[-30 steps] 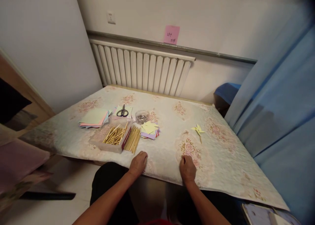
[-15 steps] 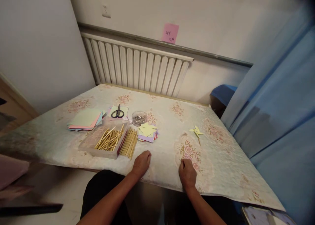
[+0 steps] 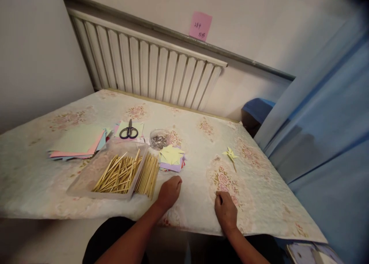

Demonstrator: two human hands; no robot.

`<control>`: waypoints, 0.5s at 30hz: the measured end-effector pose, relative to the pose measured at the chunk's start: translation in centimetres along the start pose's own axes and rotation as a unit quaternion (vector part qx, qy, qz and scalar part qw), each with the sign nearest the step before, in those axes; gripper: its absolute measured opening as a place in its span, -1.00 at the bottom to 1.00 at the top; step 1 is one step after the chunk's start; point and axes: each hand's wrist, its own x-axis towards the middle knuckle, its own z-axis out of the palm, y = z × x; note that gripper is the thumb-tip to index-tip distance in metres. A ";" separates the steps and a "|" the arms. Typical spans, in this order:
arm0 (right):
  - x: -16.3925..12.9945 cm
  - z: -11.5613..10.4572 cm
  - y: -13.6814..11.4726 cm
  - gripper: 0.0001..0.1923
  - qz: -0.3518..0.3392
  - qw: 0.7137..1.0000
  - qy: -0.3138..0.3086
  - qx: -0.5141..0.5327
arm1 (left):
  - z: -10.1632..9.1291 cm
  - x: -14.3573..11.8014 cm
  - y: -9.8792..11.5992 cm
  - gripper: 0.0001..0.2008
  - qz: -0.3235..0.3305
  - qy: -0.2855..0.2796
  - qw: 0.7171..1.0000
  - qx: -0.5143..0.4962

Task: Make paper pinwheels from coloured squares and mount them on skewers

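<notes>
My left hand [image 3: 170,193] rests as a loose fist on the flowered tablecloth, just below a small stack of cut paper pieces [image 3: 172,159] with a pale yellow one on top. Right beside it lies a row of thin wooden sticks [image 3: 147,174]. My right hand [image 3: 226,212] is also closed on the cloth, and nothing shows in either fist. Beyond the right hand a small yellow paper pinwheel [image 3: 230,154] on a short stick lies flat, apart from the fingers.
On the left stands a clear plastic box [image 3: 74,187] with many wooden sticks [image 3: 119,174]. Behind it are coloured paper sheets [image 3: 77,141], black-handled scissors [image 3: 129,131] on paper squares and a clear bowl of small metal pieces [image 3: 159,140]. A radiator [image 3: 150,64] and blue curtain [image 3: 325,114] border the table.
The view has tilted and come nearer the table, so the things on the left look larger and lower. Both hands stay closed on the cloth; nothing was picked up.
</notes>
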 end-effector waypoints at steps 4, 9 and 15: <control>2.3 0.0 -1.9 -0.78 0.009 0.997 -0.016 0.071 | 0.1 0.5 -0.1 -0.83 -0.013 -0.016 1.000 -0.018; 7.5 0.7 -8.1 -0.79 -0.108 0.985 -0.052 0.126 | -0.1 0.7 -0.2 -0.83 -0.019 -0.006 0.998 -0.057; 12.5 1.9 -15.9 -0.74 -0.317 0.937 -0.115 0.091 | -0.4 1.2 -0.2 -0.83 -0.049 -0.002 0.994 -0.093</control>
